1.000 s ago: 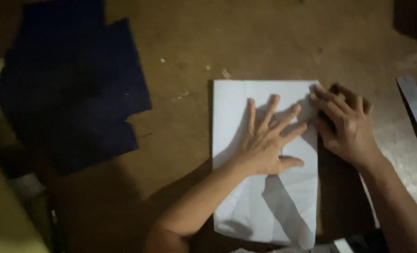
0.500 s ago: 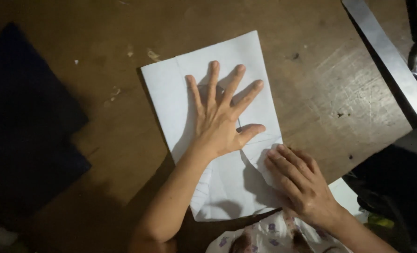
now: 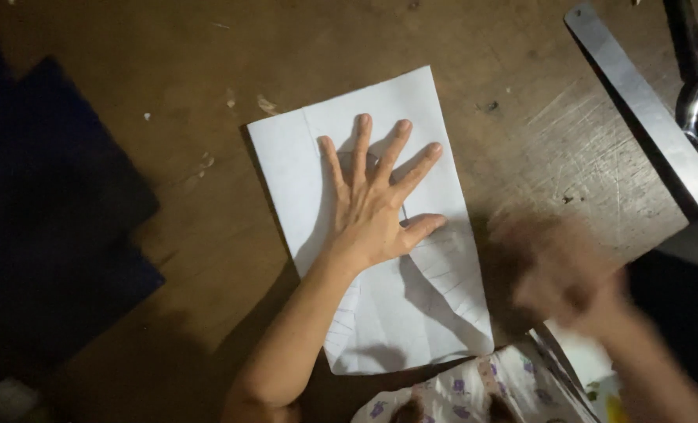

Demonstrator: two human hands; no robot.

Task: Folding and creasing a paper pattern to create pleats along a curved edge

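On the brown worktop [image 3: 208,258], near its middle, lies a white sheet of paper [image 3: 435,313], creased and folded along its left edge, with faint pencilled lines fanning across its near half. The left hand [image 3: 376,207] presses flat on the sheet, palm down, fingers spread wide and pointing toward the far side, thumb stretched out to the right; its grip is open and holds nothing, it simply pins the paper to the wood. The bare forearm runs back from it toward the near edge, crossing the paper's near left corner.

The right hand [image 3: 568,274] hangs just right of the paper, above the worktop's near right part, so blurred that I cannot tell whether its fingers are apart or together, nor whether it touches anything.

At the far right a long metal ruler [image 3: 647,110] lies slantwise on the worktop, and beyond it the handles and blades of a pair of metal scissors [image 3: 697,86] (partly cut off by the frame edge). Dark blue fabric [image 3: 43,227] covers the left side of the worktop, well apart from the paper. Small pale scraps [image 3: 267,104] dot the wood just beyond the sheet's far left corner. At the near edge, a light cloth with purple flowers [image 3: 474,388] shows below the paper.
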